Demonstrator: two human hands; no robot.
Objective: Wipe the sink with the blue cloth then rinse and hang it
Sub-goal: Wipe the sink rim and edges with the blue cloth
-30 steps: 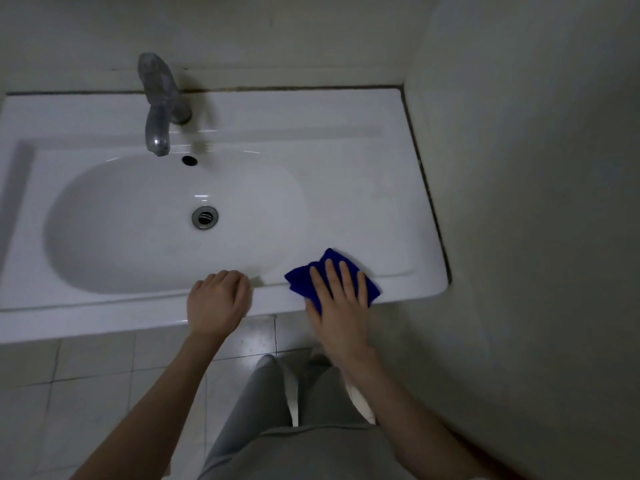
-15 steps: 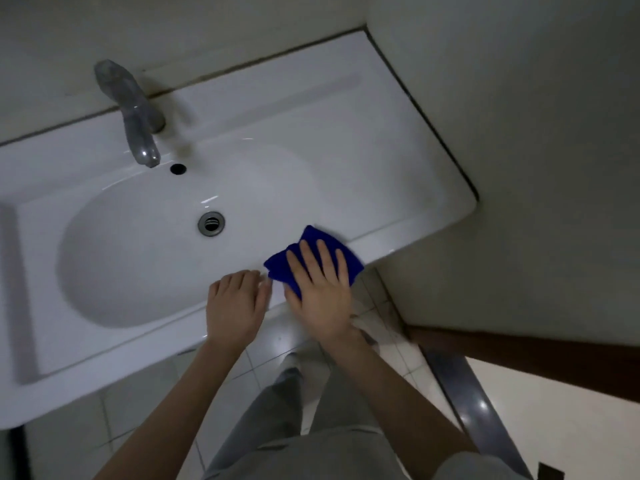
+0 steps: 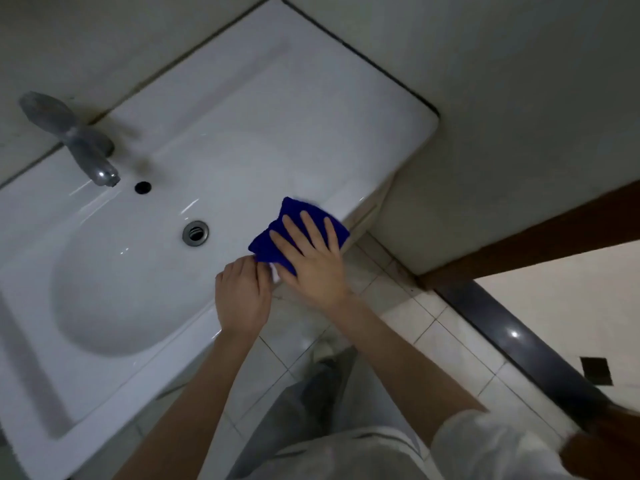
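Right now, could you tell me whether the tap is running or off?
Off, as far as I can see: no stream leaves the tap, and none runs to the drain.

White tiled floor (image 3: 446, 341), grey wall (image 3: 519, 98), brown door frame (image 3: 540, 237), dark threshold strip (image 3: 512, 327)

Tap (image 3: 83, 147) at ten o'clock of the drain (image 3: 195, 233), overflow hole (image 3: 142, 187) between them, cloth (image 3: 294, 213) out at the drain's three o'clock on the front rim of the sink (image 3: 311, 109), right hand (image 3: 311, 261) on top, left hand (image 3: 242, 292) at the cloth's seven o'clock, touching it.
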